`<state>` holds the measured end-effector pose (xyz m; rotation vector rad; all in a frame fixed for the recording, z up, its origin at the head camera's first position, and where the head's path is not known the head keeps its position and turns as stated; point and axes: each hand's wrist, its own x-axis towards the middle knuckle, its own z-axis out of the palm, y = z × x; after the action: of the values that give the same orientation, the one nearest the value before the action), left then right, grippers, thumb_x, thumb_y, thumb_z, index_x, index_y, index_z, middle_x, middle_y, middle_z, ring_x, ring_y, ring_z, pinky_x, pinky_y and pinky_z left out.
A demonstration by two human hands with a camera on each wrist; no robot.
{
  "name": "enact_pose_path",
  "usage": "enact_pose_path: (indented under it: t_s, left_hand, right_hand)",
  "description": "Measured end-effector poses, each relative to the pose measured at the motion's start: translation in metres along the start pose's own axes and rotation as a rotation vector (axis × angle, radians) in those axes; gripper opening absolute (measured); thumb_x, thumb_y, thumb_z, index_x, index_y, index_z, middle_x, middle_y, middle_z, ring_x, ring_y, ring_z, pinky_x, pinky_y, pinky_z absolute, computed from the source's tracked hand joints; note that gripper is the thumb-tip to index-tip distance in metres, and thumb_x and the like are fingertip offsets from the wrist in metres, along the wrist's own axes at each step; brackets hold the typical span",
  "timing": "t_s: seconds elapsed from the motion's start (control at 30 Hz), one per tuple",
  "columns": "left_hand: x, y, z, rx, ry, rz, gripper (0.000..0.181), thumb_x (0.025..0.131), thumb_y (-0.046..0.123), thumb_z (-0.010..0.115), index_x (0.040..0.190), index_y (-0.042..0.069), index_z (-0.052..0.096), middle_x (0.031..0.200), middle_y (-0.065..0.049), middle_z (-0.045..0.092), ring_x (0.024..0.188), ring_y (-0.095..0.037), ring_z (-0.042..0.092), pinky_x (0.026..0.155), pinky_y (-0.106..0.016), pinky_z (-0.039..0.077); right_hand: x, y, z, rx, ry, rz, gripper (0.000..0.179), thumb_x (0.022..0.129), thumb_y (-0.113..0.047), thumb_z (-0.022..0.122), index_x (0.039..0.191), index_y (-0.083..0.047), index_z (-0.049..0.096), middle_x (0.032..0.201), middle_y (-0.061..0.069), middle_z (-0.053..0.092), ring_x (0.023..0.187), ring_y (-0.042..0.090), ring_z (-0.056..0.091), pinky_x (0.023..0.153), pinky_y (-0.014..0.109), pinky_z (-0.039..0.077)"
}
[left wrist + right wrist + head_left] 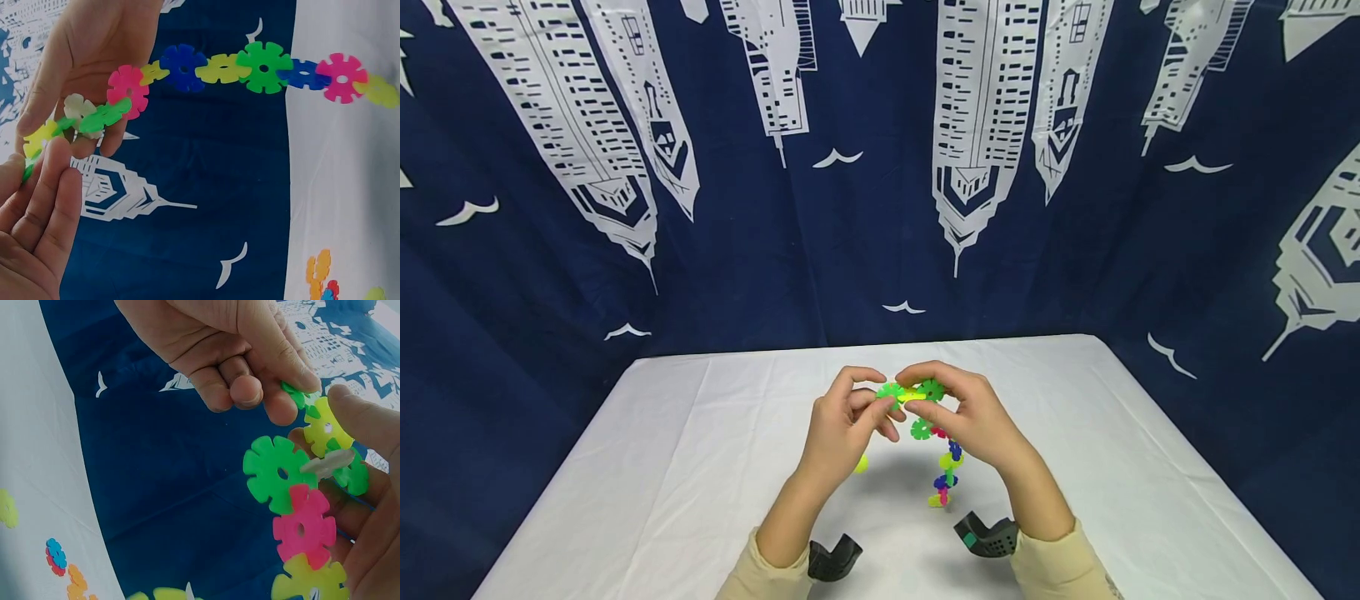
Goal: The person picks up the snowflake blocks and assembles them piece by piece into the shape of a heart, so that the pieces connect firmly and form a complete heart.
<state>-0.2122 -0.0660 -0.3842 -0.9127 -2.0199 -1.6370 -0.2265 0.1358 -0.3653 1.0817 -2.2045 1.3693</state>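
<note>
A chain of interlocking snowflake discs in green, yellow, pink, blue and white hangs from the two hands above the table. My left hand pinches a green disc at the chain's upper end between thumb and fingers. My right hand grips the neighbouring yellow disc, its thumb along one edge. Past that, a white disc and a pink disc run on beside the right palm. In the left wrist view, a blue disc and a larger green disc continue toward the tail.
A white cloth covers the table. On it lies a yellow disc near the left forearm. Orange discs and a blue disc over a red one show in the wrist views. A navy printed curtain hangs behind.
</note>
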Motion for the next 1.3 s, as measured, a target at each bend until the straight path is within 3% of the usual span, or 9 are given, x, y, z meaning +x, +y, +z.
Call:
enact_pose_path:
  t_s: [0.17, 0.4, 0.53, 0.67, 0.77, 0.9, 1.03, 1.17, 1.3]
  left_hand:
    - [0.001, -0.002, -0.005, -0.064, -0.040, -0.038, 0.020, 0.099, 0.005, 0.060, 0.116, 0.003, 0.050, 0.081, -0.017, 0.075, 0.058, -0.023, 0.070, 0.062, -0.033, 0.061]
    - [0.003, -0.006, -0.023, -0.016, -0.075, -0.087, 0.018, 0.100, 0.011, 0.059, 0.117, 0.006, 0.054, 0.086, -0.017, 0.075, 0.061, -0.010, 0.067, 0.065, -0.033, 0.062]
    - [0.004, -0.011, -0.034, 0.044, -0.069, -0.162, 0.017, 0.099, 0.011, 0.061, 0.116, 0.008, 0.058, 0.089, -0.015, 0.076, 0.063, -0.012, 0.069, 0.068, -0.032, 0.061]
    - [0.004, -0.022, -0.043, 0.138, -0.090, -0.281, 0.020, 0.096, 0.013, 0.067, 0.115, 0.013, 0.062, 0.094, -0.008, 0.076, 0.071, -0.017, 0.071, 0.070, -0.027, 0.059]
    - [0.002, -0.035, -0.049, 0.216, -0.144, -0.345, 0.026, 0.092, 0.012, 0.072, 0.117, 0.016, 0.065, 0.100, -0.003, 0.075, 0.081, -0.016, 0.071, 0.076, -0.026, 0.057]
    - [-0.003, -0.056, -0.054, 0.256, -0.266, -0.369, 0.033, 0.089, 0.010, 0.074, 0.120, 0.015, 0.066, 0.108, -0.010, 0.072, 0.090, -0.015, 0.068, 0.085, -0.031, 0.056]
    - [-0.011, -0.075, -0.058, 0.258, -0.370, -0.401, 0.037, 0.087, 0.010, 0.076, 0.122, 0.012, 0.066, 0.113, -0.018, 0.069, 0.096, -0.024, 0.067, 0.087, -0.037, 0.055]
    - [-0.018, -0.090, -0.059, 0.281, -0.442, -0.440, 0.042, 0.083, 0.010, 0.079, 0.123, 0.010, 0.066, 0.116, -0.018, 0.068, 0.104, -0.034, 0.063, 0.092, -0.047, 0.053]
    - [-0.023, -0.101, -0.059, 0.322, -0.494, -0.451, 0.046, 0.081, 0.010, 0.082, 0.124, 0.008, 0.066, 0.116, -0.014, 0.067, 0.107, -0.033, 0.062, 0.097, -0.051, 0.050]
  right_hand:
    - [0.001, 0.000, 0.001, 0.021, 0.012, -0.001, 0.025, 0.091, -0.005, 0.071, 0.115, -0.012, 0.069, 0.109, 0.004, 0.073, 0.092, 0.010, 0.067, 0.075, 0.026, 0.058]
    - [0.000, 0.000, 0.000, 0.062, 0.041, 0.040, 0.028, 0.091, -0.003, 0.071, 0.117, -0.009, 0.067, 0.109, 0.008, 0.071, 0.077, 0.011, 0.069, 0.071, 0.026, 0.060]
    - [0.000, 0.000, -0.002, 0.039, 0.049, 0.056, 0.028, 0.091, -0.005, 0.071, 0.118, -0.011, 0.067, 0.109, 0.006, 0.071, 0.077, 0.010, 0.068, 0.070, 0.025, 0.059]
    - [0.000, 0.001, -0.004, 0.014, 0.056, 0.073, 0.029, 0.091, -0.006, 0.071, 0.119, -0.013, 0.067, 0.109, 0.003, 0.071, 0.077, 0.010, 0.068, 0.069, 0.024, 0.058]
    - [0.000, 0.002, -0.005, 0.005, 0.056, 0.078, 0.029, 0.091, -0.007, 0.071, 0.119, -0.014, 0.067, 0.109, 0.003, 0.071, 0.077, 0.010, 0.068, 0.069, 0.024, 0.057]
    - [-0.001, 0.002, -0.006, 0.004, 0.051, 0.076, 0.029, 0.092, -0.007, 0.070, 0.119, -0.014, 0.067, 0.109, 0.003, 0.071, 0.077, 0.010, 0.067, 0.069, 0.023, 0.057]
    - [-0.001, 0.003, -0.006, 0.006, 0.048, 0.068, 0.029, 0.092, -0.006, 0.070, 0.120, -0.014, 0.067, 0.110, 0.003, 0.071, 0.078, 0.010, 0.067, 0.069, 0.023, 0.057]
    - [-0.001, 0.004, -0.006, 0.004, 0.046, 0.070, 0.029, 0.092, -0.007, 0.070, 0.120, -0.014, 0.067, 0.111, 0.003, 0.071, 0.078, 0.010, 0.067, 0.070, 0.023, 0.056]
    - [-0.001, 0.004, -0.006, 0.008, 0.042, 0.069, 0.029, 0.092, -0.007, 0.070, 0.119, -0.014, 0.067, 0.109, 0.003, 0.071, 0.078, 0.010, 0.067, 0.069, 0.023, 0.056]
